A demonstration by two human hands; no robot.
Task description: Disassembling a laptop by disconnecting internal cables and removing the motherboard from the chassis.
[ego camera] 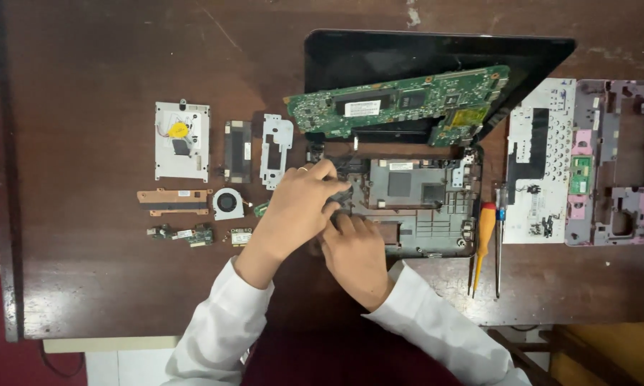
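Note:
A stripped grey laptop base (422, 207) lies on the dark wooden table (86, 271), its black screen lid (379, 53) folded back behind it. A green motherboard (400, 104) rests tilted across the hinge area. My left hand (293, 211) reaches over the base's left end with its fingers curled at a dark part there. My right hand (354, 254) lies just below it, fingers pressing on the same corner. What the fingers pinch is hidden.
Removed parts lie in rows at left: a white metal plate (182, 141), a dark module (237, 150), a silver bracket (275, 149), a copper heat pipe (173, 200), a small fan (227, 203), small boards (186, 234). Screwdrivers (485, 236) and casing panels (586, 161) lie right.

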